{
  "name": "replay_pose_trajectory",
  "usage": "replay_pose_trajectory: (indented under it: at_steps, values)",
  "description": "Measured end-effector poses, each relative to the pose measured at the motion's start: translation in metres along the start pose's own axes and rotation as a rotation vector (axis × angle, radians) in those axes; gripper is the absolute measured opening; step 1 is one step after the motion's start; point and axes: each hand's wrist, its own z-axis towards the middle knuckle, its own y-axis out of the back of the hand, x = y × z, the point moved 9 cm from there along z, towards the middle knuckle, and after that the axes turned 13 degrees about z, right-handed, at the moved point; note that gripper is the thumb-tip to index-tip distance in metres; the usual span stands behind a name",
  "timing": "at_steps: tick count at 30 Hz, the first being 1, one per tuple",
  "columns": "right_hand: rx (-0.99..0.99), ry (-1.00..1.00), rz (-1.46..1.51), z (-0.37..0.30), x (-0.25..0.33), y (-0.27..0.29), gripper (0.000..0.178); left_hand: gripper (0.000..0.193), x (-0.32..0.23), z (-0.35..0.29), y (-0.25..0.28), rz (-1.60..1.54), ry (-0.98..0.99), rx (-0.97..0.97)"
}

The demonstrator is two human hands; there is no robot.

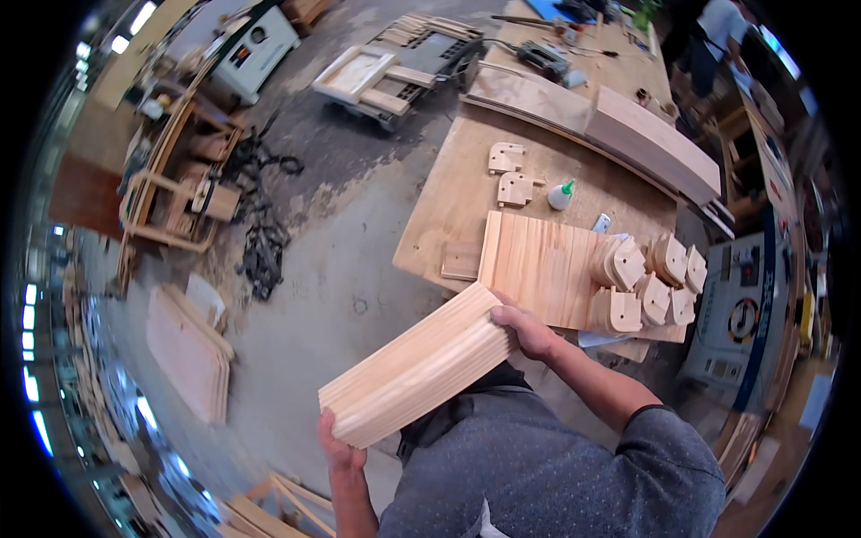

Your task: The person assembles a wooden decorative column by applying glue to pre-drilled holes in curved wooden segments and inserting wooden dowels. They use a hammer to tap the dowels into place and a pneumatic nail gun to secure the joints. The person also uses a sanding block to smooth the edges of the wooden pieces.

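Observation:
A stack of long pale wooden boards [413, 363] is held in front of my body, tilted, its right end higher in the picture. My left hand [341, 441] grips the lower left end, with the thumb along the edge. At the other end my right hand [525, 330] is closed round the stack, thumb on top and the other fingers mostly hidden. Just beyond the right hand, light wooden slats [538, 264] lie side by side on the workbench [439, 202]. Several rounded wooden blocks [617, 309] stand on the slats' right part.
On the bench are a glue bottle [560, 195] with a green cap, two cut wooden pieces [516, 189] and a long thick beam [655, 143]. Stacked panels [188, 354] lean at the left. A wheeled cart [368, 81] stands beyond. Another person [713, 49] is at the far right.

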Motion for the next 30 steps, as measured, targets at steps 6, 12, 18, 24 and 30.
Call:
replay_pose_trajectory:
  at_steps: [6,12,18,24,30]
  values:
    - [-0.196,0.191,0.127,0.099,0.007,0.014,0.084,0.077,-0.068,0.187,-0.023,0.225,0.027,0.246]
    - [-0.407,0.421,0.320,0.224,-0.037,0.022,0.079,0.080,-0.120,0.418,-0.071,0.373,0.114,0.589]
    - [-0.670,0.508,0.496,0.249,-0.052,0.009,0.084,0.082,-0.154,0.506,-0.152,0.559,0.247,0.872]
    - [-0.879,0.650,0.740,0.230,-0.062,0.006,0.075,0.084,-0.157,0.539,-0.235,0.686,0.315,1.035]
    - [-1.227,0.799,0.767,0.170,-0.054,0.025,0.066,0.082,-0.102,0.529,-0.332,0.853,0.463,1.258]
